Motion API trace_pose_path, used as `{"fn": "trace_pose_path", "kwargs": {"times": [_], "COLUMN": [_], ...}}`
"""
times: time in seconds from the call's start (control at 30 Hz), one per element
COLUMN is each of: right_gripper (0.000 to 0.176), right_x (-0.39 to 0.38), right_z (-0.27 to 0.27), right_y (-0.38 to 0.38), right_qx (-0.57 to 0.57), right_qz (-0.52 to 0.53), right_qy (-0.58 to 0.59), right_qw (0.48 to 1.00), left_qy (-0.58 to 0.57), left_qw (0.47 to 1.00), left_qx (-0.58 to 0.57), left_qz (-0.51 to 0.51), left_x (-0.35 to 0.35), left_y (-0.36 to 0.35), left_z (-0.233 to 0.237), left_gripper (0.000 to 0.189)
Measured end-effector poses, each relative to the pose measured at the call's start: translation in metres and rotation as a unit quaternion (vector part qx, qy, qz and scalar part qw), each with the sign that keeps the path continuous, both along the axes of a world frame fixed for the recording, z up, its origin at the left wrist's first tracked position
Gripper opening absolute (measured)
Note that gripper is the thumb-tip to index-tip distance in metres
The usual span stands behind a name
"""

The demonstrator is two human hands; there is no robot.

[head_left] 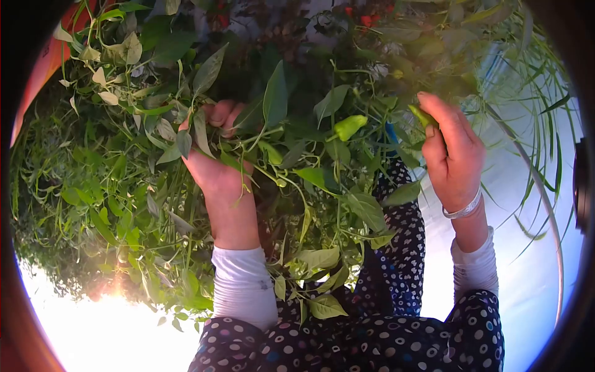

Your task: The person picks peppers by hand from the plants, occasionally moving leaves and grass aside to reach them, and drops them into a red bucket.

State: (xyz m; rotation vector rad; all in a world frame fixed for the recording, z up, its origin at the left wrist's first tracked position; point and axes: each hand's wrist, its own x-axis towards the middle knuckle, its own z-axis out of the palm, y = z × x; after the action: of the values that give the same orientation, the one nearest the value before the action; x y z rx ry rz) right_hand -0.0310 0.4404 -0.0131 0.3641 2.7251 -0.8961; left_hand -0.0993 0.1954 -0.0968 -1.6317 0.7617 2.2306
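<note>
My right hand [455,149], with a bracelet at the wrist, pinches a green pepper [423,116] between thumb and fingers at the right side of the plants. On the left, my left hand [214,164] reaches into the pepper plant [365,208]. Its fingers are curled, and leaves partly cover them; what they grip is hidden. A pale green pepper [350,127] hangs on the plant between my two hands. Another, darker green pepper [270,152] hangs just right of my left wrist, partly among leaves.
Dense foliage [111,204] fills the left side. Small red spots [367,20] show among leaves at the top. An orange-red surface [59,62] stands at the upper left. At the right, a thin hose or cord [545,180] curves over a pale sheet [520,273], beside grassy leaves.
</note>
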Motion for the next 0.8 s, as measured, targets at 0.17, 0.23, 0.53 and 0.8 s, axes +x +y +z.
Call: {"fn": "trace_pose_path", "kwargs": {"times": [0.17,0.23,0.53,0.8], "right_gripper": [0.031,0.024,0.025,0.022], "right_x": [-0.012,-0.015,-0.013,-0.028], "right_z": [0.003,0.011,0.047,0.041], "right_y": [0.01,0.002,-0.022,-0.039], "right_qx": [-0.111,-0.268,-0.316,-0.328], "right_qz": [-0.009,-0.123,0.166,0.043], "right_qy": [-0.074,-0.122,-0.086,-0.135], "right_qw": [0.991,0.948,0.93,0.934], "left_qy": [0.039,0.015,0.048,0.082], "left_qw": [0.998,1.0,0.994,0.983], "left_qx": [0.037,0.025,0.093,0.16], "left_qz": [-0.014,-0.004,-0.031,-0.04], "left_x": [0.001,0.001,-0.002,0.004], "left_y": [-0.01,-0.01,-0.003,-0.017], "left_z": [-0.006,-0.005,-0.002,-0.014], "left_gripper": [0.019,0.019,0.019,0.016]}}
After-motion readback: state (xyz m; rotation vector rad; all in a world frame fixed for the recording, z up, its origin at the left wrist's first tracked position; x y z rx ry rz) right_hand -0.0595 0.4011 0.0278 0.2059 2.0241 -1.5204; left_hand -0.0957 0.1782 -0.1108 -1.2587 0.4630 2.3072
